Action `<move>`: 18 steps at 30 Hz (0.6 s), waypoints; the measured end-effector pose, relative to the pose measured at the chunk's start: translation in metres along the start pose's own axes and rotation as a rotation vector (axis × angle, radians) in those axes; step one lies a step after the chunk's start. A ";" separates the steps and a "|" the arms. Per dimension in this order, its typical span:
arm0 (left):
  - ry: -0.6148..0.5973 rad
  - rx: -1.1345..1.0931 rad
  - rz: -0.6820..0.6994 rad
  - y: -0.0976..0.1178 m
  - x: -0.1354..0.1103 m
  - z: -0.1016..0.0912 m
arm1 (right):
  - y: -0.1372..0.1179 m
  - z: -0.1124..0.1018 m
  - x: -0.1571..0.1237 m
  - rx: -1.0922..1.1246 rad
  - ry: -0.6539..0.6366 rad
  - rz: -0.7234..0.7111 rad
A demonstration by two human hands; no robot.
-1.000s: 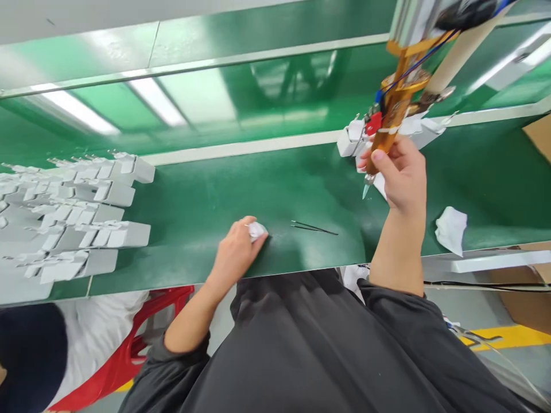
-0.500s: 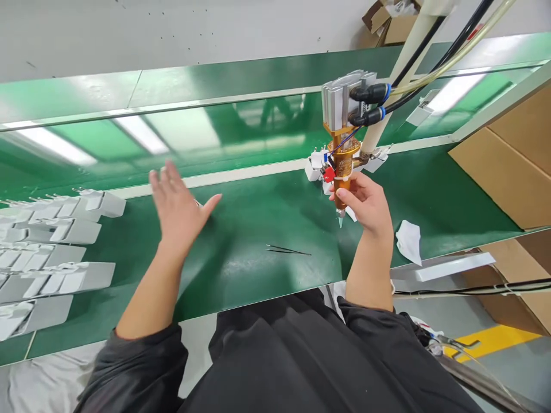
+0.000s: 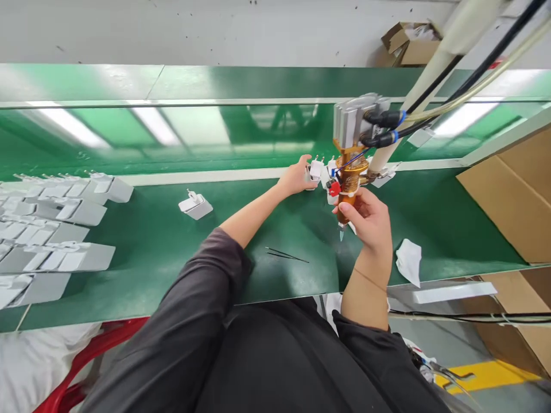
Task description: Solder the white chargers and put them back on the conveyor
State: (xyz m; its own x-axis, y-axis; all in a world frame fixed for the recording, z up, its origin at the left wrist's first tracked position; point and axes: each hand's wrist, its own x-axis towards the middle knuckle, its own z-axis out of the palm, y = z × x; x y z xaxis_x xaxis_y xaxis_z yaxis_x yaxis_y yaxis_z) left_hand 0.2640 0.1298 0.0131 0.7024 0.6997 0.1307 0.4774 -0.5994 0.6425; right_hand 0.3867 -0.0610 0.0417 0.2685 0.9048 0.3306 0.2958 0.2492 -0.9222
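While the right grip (image 3: 369,215) pinches the barrel of the amber dispenser (image 3: 348,199), thumb across the front and fingers partly hidden behind, the head view has the left grip (image 3: 296,176) out at the far side of the worktop (image 3: 146,246), curled around a white adapter (image 3: 316,168)! Its fingers stand partly apart at the casing; whether they have a firm hold, I cannot tell. That adapter sits prongs up, with neighbouring adapters (image 3: 331,165) crowded between it and the dispenser. Good handling here, I'd judge, means taking the casing by its sides, sparing the prongs, and a steady right grip, so the nozzle (image 3: 341,235), pointing down below those fingers, clears everything.

Well left of the left grip rests one lone adapter (image 3: 197,206); farther left, rows of adapters (image 3: 81,212). Nearer the body lie tweezers (image 3: 287,254), between left sleeve (image 3: 206,275) and right forearm, a possible snag. Right of the right grip, a crumpled white scrap (image 3: 408,262), then cardboard (image 3: 508,189) beyond. Hoses (image 3: 460,92) run upward from the dispenser, and could tug if it swings.
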 end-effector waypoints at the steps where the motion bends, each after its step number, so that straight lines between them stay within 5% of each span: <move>1: -0.015 -0.015 -0.020 -0.002 -0.018 -0.013 | -0.001 0.000 -0.001 -0.003 0.011 0.004; 6: -0.150 -0.095 -0.119 -0.007 -0.145 -0.085 | -0.013 0.008 -0.008 -0.024 0.018 -0.002; 9: -0.288 -0.099 -0.222 -0.014 -0.216 -0.108 | -0.019 0.017 -0.012 -0.039 0.005 -0.048; 14: -0.345 -0.265 -0.270 -0.026 -0.282 -0.102 | -0.027 0.032 -0.016 -0.036 -0.027 -0.121; 18: -0.143 -0.366 -0.275 -0.031 -0.303 -0.078 | -0.038 0.046 -0.020 -0.048 -0.101 -0.131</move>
State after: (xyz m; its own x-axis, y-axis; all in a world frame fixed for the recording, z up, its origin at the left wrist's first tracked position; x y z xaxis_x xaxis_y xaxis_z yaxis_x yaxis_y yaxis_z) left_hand -0.0051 -0.0332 0.0126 0.6540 0.7372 -0.1698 0.4563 -0.2054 0.8658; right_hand 0.3277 -0.0724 0.0611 0.1318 0.8964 0.4231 0.3659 0.3527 -0.8612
